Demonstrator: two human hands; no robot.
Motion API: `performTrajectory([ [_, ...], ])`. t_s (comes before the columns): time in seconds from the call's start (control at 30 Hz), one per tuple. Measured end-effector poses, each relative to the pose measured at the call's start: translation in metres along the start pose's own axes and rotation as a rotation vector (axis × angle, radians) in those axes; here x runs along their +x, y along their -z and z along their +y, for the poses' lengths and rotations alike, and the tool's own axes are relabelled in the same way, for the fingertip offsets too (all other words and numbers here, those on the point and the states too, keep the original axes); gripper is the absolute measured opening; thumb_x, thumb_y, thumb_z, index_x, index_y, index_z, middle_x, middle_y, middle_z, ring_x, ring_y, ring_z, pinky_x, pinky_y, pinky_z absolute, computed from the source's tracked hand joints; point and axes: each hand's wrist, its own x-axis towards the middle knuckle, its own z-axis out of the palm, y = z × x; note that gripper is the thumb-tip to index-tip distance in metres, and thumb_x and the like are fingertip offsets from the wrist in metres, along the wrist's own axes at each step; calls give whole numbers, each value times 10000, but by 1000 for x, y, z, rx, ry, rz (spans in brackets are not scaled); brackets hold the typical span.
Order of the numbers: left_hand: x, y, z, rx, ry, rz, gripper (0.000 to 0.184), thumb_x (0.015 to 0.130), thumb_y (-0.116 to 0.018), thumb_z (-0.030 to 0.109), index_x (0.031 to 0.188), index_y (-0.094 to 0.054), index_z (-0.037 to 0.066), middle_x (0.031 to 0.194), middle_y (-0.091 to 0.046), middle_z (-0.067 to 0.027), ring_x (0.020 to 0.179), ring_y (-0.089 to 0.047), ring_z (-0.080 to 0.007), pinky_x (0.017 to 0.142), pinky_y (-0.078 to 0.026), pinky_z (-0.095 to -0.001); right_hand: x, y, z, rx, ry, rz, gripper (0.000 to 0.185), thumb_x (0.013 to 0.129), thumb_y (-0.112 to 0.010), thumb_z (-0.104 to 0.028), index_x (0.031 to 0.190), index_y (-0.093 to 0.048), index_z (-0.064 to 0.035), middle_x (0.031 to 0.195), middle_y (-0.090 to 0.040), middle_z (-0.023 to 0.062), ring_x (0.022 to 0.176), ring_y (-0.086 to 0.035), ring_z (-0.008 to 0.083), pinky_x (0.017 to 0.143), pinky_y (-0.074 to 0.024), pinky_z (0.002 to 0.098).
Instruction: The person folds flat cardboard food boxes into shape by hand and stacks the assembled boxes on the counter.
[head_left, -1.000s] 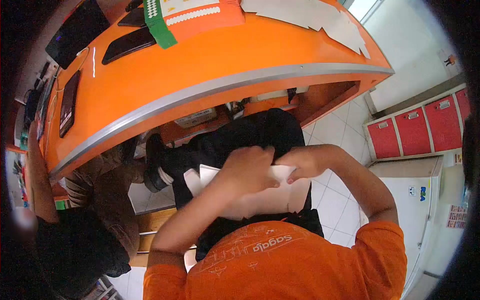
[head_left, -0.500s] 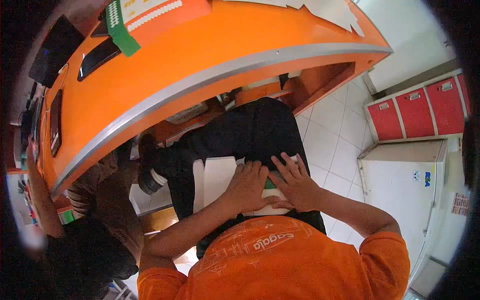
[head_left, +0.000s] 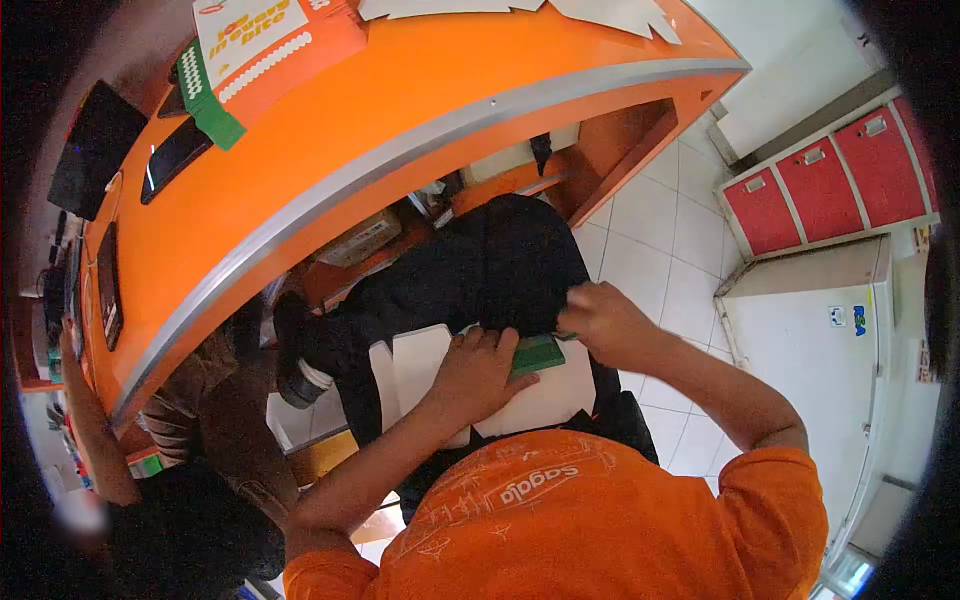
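Observation:
A white cardboard sheet (head_left: 545, 405) with cut edges lies across my lap. On it is a flat green piece (head_left: 538, 356), perhaps a folded part of the sheet. My left hand (head_left: 475, 375) lies open on the cardboard with its fingers stretched out, against the left end of the green piece. At the far right edge of the cardboard, just past the green piece, my right hand (head_left: 608, 325) is closed with its fingers curled. What it pinches is hidden.
Ahead stands an orange table (head_left: 350, 130) with a metal edge. It carries a printed cardboard piece (head_left: 265, 45), white cut cardboard (head_left: 620, 18) and a dark phone (head_left: 175, 158). To the left sits another person (head_left: 190, 510). Red lockers (head_left: 825, 190) and a white fridge (head_left: 800, 320) stand right.
My right hand has lifted off the cardboard, moved up and right, and curled closed. My left hand remains on the sheet, shifted slightly left. More of the green piece shows.

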Motion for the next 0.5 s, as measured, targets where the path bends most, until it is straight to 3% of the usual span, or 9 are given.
performTrajectory([
  [0.1, -2, -2, 2, 33, -8, 33, 575, 968, -682, 532, 1159, -562, 4, 1021, -686, -233, 1037, -659, -398, 925, -494, -536, -27, -30, -17, -62, 28, 246, 385, 886, -744, -359, 1158, -738, -86, 1133, -622, 113, 1100, -569, 301, 896, -455, 472],
  [0.13, -1, -2, 2, 37, -2, 35, 572, 967, -683, 534, 1152, -564, 6, 1011, -690, -227, 1018, -667, -395, 918, -499, -530, -35, -32, -21, -51, 24, 311, 469, 892, -740, -439, 1222, -732, -107, 1196, -598, 99, 1143, -546, 297, 945, -430, 494],
  [0.23, 0, -6, 2, 43, 18, 16, 550, 960, -695, 517, 1134, -563, 12, 979, -697, -217, 970, -689, -393, 891, -512, -521, -52, -35, -34, -164, -70, 348, 546, 914, -728, -487, 1313, -702, -115, 1300, -560, 117, 1204, -536, 300, 969, -428, 509],
  [0.33, 7, -3, 1, 18, 52, 19, 506, 945, -730, 444, 1125, -541, 11, 946, -693, -228, 937, -698, -412, 854, -527, -532, -47, -25, -26, -10, -108, 180, 583, 984, -678, -513, 1409, -649, -115, 1370, -530, 132, 1281, -518, 292, 1023, -433, 509],
  [0.43, 3, 22, 1, -53, 121, 129, 475, 922, -763, 348, 1128, -510, 3, 934, -680, -261, 910, -691, -450, 821, -536, -552, -41, -14, 15, 997, -106, 352, 714, 995, -656, -568, 1526, -542, -104, 1470, -504, 124, 1252, -538, 269, 1088, -404, 500],
  [0.47, -3, 39, 2, -75, 170, 204, 468, 917, -767, 319, 1130, -500, -1, 935, -676, -274, 904, -686, -464, 816, -536, -560, -42, -17, 16, 1240, -192, 357, 844, 986, -640, -641, 1593, -434, -91, 1547, -464, 112, 1297, -529, 246, 1120, -396, 491],
  [0.5, -12, 60, 6, -98, 220, 269, 464, 912, -772, 289, 1133, -491, -6, 937, -671, -287, 898, -680, -478, 812, -535, -568, -38, -23, 11, 1288, -78, 341, 817, 994, -657, -596, 1592, -422, -91, 1561, -450, 123, 1323, -515, 246, 1124, -402, 465],
])
